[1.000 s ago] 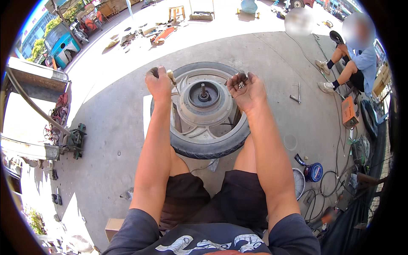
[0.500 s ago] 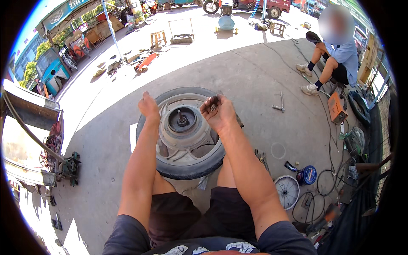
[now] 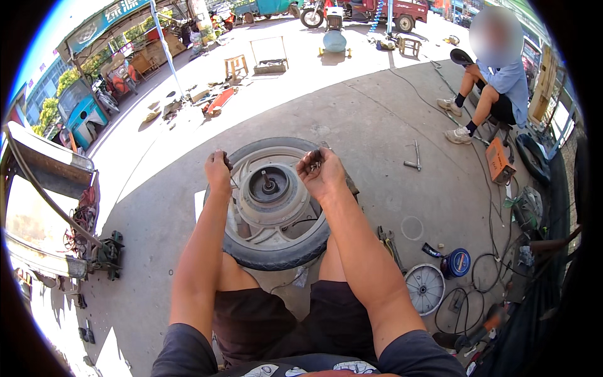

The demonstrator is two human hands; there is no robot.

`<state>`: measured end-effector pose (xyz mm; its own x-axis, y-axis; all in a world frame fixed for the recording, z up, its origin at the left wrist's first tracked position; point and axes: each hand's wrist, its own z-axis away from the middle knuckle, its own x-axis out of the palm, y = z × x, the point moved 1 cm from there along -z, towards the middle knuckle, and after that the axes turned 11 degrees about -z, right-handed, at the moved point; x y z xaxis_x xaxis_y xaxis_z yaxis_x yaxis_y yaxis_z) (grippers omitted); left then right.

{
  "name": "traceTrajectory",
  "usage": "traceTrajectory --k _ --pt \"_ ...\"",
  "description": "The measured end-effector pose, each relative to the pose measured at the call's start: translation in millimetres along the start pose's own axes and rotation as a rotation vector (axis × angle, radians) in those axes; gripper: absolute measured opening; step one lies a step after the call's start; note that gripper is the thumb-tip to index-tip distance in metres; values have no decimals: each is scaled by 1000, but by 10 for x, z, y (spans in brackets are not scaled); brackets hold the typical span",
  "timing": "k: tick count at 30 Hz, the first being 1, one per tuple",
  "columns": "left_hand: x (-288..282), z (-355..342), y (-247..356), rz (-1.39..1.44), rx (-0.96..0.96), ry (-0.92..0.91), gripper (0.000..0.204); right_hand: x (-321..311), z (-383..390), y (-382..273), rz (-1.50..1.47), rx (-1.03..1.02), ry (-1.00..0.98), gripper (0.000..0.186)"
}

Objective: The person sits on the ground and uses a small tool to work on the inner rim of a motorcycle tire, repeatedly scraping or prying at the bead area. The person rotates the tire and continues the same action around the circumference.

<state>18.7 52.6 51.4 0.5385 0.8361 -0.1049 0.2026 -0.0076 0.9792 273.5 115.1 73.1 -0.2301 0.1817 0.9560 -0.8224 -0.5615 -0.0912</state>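
Wheel (image 3: 267,217) lies flat before the person, hub recess (image 3: 281,190) uncovered. Right hand (image 3: 324,174) cradles small metal parts (image 3: 316,166) in curled fingers, not yet fitted; left hand (image 3: 218,172) half-turned away, grip cannot be determined

Harsh daylight bleaches the far ground (image 3: 295,78); even shade covers the near floor (image 3: 377,188). Fisheye distortion bends the outer edges; the seated person's head (image 3: 496,36) is blurred.

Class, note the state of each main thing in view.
Wheel: on its side
Axle: pointing up
Left grip: curled, contents unclear
Right grip: cupped, holding small metal pieces
Round metal cover: lying flat
Blue tub: lidded
Metal tool: lying down
Wooden stool: upright
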Motion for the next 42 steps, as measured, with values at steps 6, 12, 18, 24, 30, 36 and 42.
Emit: traceTrajectory --k 6,12,18,24,30,36,42 --pt "78 -110 -186 -350 264 285 34 15 13 25 -2 29 -22 27" --pt "161 -158 39 -113 -61 -20 38 -6 -4 -16 6 41 -34 29" --pt "-96 -356 -120 93 -149 -495 40 7 -14 1 3 61 -49 30" --pt "50 -43 -48 41 0 29 33 -43 -53 -8 -12 58 -73 27" --pt "98 -121 -225 -202 220 343 32 -13 -21 -1 15 54 -41 27" --pt "83 -284 -220 -201 43 18 33 -6 -20 -24 11 49 -37 27" --pt "-190 -339 -106 264 -211 -594 33 -12 -54 4 19 72 -66 28"
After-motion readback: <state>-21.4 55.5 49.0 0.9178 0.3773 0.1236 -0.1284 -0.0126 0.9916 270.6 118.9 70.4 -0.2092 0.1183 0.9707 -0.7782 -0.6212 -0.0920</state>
